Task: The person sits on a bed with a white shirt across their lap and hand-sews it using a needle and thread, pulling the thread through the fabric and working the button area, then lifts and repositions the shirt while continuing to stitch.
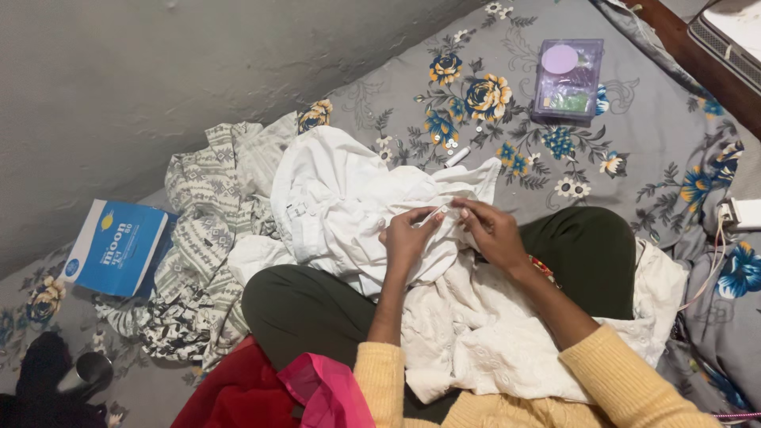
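- Head view: the left hand (406, 238) pinches a fold of the white cloth (357, 198), fingers narrow and curled over the fabric, thumb and forefinger nipping it at the tips.
- The right hand (493, 230) meets it just beside those fingertips, its own fingers closed on the same fold; a thin pale line runs between the two hands, too small to tell whether it is thread, needle or a cloth edge.
- The cloth lies under both hands, over the lap and the dark green trousers (301, 309); a cream lace piece (491, 341) sits below the wrists.
- Beyond the fingertips lie a small white tube (457, 157) and, farther off, a purple box (567, 79); left of the left hand, a patterned cloth (206, 214) and blue box (117, 247).
- Judgement: fine handwork at one spot of the fold is under way; any next move calls for a steady pinch and taut cloth.
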Demonstrator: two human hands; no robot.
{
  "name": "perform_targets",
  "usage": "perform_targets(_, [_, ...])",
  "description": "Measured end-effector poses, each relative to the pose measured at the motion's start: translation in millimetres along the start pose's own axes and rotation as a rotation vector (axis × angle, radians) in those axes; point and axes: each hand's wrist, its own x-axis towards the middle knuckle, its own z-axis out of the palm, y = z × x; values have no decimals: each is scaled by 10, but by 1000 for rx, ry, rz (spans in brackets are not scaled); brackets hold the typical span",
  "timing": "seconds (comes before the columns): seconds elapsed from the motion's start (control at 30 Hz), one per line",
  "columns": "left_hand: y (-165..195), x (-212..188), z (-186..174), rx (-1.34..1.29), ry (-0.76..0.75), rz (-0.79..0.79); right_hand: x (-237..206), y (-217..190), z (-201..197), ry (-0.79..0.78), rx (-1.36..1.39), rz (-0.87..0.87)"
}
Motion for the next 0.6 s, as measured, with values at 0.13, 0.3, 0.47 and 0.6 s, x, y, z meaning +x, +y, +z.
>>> perform_targets(0.13, [-96, 42, 47, -76, -11, 43, 5, -54, 24, -21, 67, 188])
perform_targets(0.3, [-86, 46, 61, -80, -8, 30, 23, -102, 45, -17, -42, 230])
perform_targets(0.47, [14, 9, 33, -143, -8, 3, 0, -64, 54, 14, -67, 172])
perform_targets(0.6, [70, -6, 17, -177, 10, -32, -29, -14, 58, 50, -201, 159])
